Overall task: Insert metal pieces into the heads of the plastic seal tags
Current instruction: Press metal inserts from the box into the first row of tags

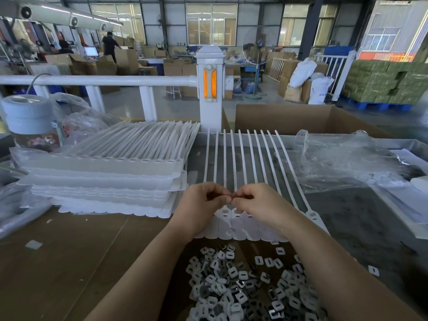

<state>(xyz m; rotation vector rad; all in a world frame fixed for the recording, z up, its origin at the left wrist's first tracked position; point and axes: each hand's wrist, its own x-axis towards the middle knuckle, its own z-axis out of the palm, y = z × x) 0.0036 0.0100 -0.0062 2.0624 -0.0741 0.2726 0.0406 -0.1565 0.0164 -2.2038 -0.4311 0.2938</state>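
A factory hall: stacked cardboard boxes [125,59], filled sacks [301,70], a loaded pallet [382,86], high windows [210,24].
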